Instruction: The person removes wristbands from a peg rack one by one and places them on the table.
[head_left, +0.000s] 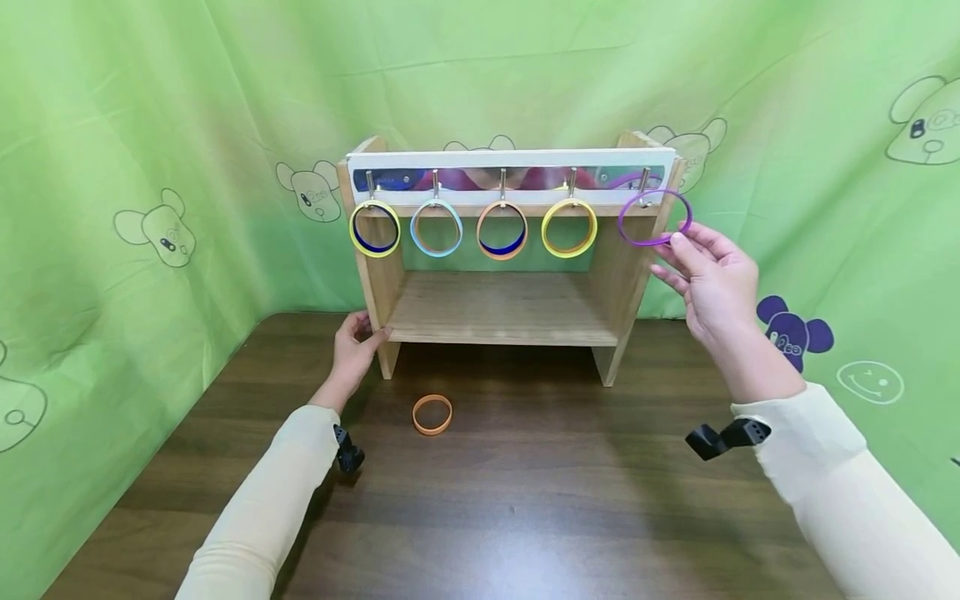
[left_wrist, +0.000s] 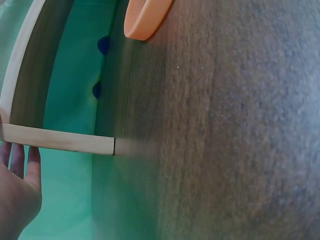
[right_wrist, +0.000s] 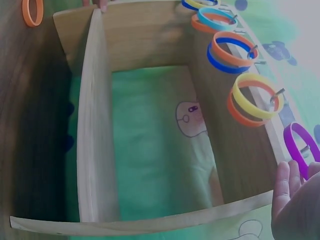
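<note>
At the rack's right end my right hand (head_left: pixel 716 279) pinches a purple wristband (head_left: pixel 655 243) by its lower right edge. The band overlaps the rightmost metal hook (head_left: pixel 644 180) in the head view; in the right wrist view the hook shows inside the loop. My left hand (head_left: pixel 352 354) holds the left side panel of the wooden rack (head_left: pixel 502 308) near its lower shelf, thumb on the front edge. From the other hooks hang wristbands in pairs: a yellow band (head_left: pixel 570 253) over orange, an orange band (head_left: pixel 502 257) over blue, a light blue band (head_left: pixel 437 253) over orange, and a yellow band (head_left: pixel 375 253) over blue.
An orange wristband (head_left: pixel 432 431) lies on the brown wooden table (head_left: pixel 510 500), in front of the rack's left part. Green cloth (head_left: pixel 480 67) with cartoon drawings hangs behind and at both sides. A white-framed strip (head_left: pixel 517 155) carries the hooks.
</note>
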